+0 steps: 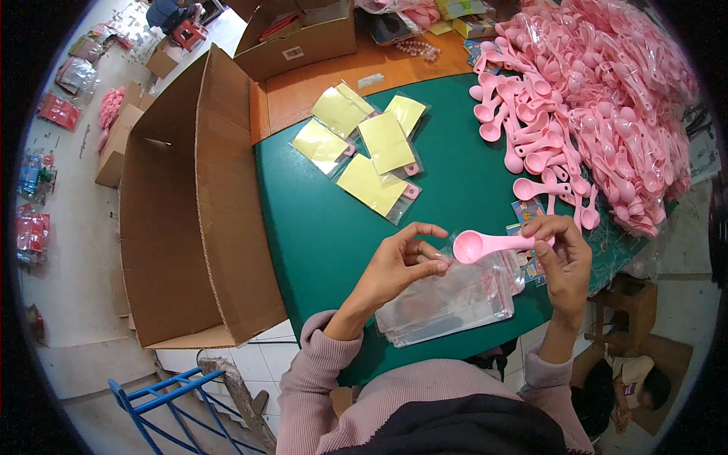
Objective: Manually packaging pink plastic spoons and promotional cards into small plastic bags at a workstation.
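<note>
A pink measuring spoon (504, 244) is pinched by its handle in my right hand (565, 262), its bowl turned toward my left. My left hand (406, 262) is closed at thumb and fingers on the edge of a clear plastic bag (453, 254), close beside the spoon's bowl; the bag's outline is hard to make out. Beneath both hands lies a stack of clear plastic bags (447, 315). Colourful printed cards (531, 265) lie beside my right hand, partly covered by it. Farther off, several clear packets with yellow cards (387, 144) lie loosely overlapping, with pink handle ends showing.
A large heap of pink spoons (607, 106), many bagged, fills the green table's (303, 220) right side. An open cardboard box (163, 220) stands at the left, another box (299, 45) at the back. A blue metal frame (182, 402) is lower left. Another person (637, 387) sits lower right.
</note>
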Available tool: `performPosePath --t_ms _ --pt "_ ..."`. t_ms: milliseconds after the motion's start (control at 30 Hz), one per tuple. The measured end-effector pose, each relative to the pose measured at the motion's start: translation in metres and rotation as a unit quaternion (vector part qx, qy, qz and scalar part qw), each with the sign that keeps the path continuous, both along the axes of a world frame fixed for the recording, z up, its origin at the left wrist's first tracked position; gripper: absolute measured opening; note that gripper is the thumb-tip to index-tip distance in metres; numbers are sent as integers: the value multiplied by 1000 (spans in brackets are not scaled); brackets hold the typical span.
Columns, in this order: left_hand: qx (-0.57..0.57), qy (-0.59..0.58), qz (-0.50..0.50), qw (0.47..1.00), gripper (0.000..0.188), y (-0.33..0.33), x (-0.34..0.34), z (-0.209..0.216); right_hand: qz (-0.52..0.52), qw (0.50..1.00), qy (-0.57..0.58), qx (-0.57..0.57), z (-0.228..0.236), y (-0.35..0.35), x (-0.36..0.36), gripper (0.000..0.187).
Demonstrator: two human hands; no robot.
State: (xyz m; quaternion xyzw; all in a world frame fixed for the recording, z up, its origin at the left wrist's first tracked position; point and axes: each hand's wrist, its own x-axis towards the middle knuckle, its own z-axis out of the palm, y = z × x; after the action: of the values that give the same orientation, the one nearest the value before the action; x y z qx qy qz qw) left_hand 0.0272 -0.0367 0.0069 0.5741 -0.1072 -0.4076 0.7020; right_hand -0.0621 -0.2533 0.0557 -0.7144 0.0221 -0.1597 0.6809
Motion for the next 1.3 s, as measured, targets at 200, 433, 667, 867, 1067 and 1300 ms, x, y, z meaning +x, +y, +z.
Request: performPosePath --t_ms 200,433,667,867,1067,1300 --pt "3 -7 -3 1000 39 1 0 -1 28 998 32 -35 4 5 1 9" --pt "3 13 -5 1000 44 -6 -5 3 88 992 43 -82 0 10 8 13" --pt "125 -120 -173 970 31 0 -5 3 -35 998 23 43 -8 33 13 22" --pt "-22 -61 -90 994 33 -3 -9 6 93 980 -10 -175 -11 28 8 13" --pt "-57 -67 7 996 30 -6 -8 9 -12 970 121 -209 -15 -11 8 32" --pt "36 -110 -41 992 32 0 -3 6 -128 763 241 -586 -45 -55 -1 34"
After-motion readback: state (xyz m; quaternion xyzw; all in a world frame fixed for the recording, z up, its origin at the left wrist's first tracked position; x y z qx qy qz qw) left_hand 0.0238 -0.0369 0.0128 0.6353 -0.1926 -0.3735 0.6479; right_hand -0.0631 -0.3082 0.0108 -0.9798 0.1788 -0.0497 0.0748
